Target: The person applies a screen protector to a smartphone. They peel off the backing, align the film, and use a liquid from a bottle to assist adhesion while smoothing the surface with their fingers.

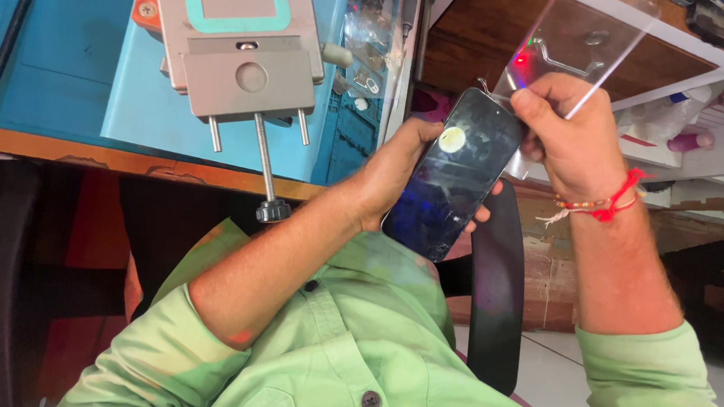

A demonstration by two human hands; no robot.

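Two hands hold a phone and a clear sheet above a green shirt.

The left hand [387,176] wraps its grip around the black glossy phone [454,177] from behind, holding it up near the edge of the blue tabletop [51,60]. The right hand [572,135] pinches the thin clear plastic sheet [585,38] just above the phone's top end. A grey metal clamp tool [238,52] sits on the tabletop, well apart from the hands.
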